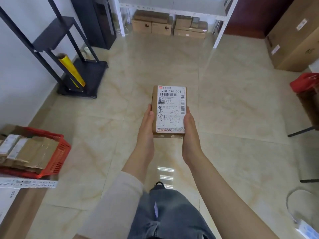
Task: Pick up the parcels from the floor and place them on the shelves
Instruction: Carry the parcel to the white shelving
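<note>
Glossy beige tile floor (233, 104) with cardboard boxes (151, 25) stacked under the white shelf (222, 19), plus a black rack (86, 78) at left.

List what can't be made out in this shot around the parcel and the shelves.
- Parcel underside, head view: hidden by the box itself, left hand and right hand.
- Label's small print: too small.
- White shelf upper levels: cut off by the top edge.
- Red basket contents: blurred, cut by the left edge.
</note>
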A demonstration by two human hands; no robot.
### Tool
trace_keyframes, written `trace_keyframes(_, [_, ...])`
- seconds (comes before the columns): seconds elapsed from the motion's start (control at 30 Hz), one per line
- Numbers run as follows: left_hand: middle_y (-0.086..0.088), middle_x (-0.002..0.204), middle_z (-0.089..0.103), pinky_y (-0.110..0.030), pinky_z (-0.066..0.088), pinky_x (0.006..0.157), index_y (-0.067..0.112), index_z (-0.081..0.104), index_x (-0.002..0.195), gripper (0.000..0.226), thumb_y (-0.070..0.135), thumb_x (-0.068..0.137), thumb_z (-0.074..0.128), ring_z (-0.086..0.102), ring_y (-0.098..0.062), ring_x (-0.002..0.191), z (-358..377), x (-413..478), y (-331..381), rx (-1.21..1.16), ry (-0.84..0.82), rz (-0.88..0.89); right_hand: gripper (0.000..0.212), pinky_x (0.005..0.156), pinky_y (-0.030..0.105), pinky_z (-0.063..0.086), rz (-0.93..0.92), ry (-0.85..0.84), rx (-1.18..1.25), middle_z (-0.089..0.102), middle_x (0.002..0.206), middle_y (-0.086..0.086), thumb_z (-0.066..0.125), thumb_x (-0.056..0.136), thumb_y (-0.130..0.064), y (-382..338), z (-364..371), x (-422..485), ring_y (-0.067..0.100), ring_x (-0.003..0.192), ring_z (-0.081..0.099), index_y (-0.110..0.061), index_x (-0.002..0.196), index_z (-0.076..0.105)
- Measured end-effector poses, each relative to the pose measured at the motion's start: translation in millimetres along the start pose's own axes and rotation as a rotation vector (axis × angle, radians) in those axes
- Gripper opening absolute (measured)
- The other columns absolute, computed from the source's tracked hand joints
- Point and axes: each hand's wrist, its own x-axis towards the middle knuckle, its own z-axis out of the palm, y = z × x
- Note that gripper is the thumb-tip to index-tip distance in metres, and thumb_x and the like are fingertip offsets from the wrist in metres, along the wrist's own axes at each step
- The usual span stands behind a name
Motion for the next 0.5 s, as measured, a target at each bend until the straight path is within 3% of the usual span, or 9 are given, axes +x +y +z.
trace_keyframes(0.27, [0.004,0.148,0.050,-0.042,0.031,0.117,0.032,0.037,0.147,0.065,0.052,0.085,0.043,0.048,-0.016,0.135,-33.2,163.0,47.1,-0.043,0.120,-0.056,0.051,0.085,0.015,0.040,0.100,-0.056,-0.031,0.045,0.147,-0.007,0.030,0.099,-0.040,-27.6,83.2,164.5,0.009,0.124,0.049,-0.029,0.149,0.026])
trace_keyframes(0.5, [0.003,0.143,0.055,-0.045,0.035,0.114,0.031,0.038,0.146,0.069,0.053,0.082,0.044,0.053,-0.018,0.130,-76.8,344.4,124.3,-0.059,0.139,-0.042,0.050,0.082,0.014,0.041,0.100,-0.061,-0.031,0.044,0.148,-0.005,0.031,0.099,-0.039,-69.5,190.4,329.1,0.011,0.129,0.047,-0.029,0.148,0.027])
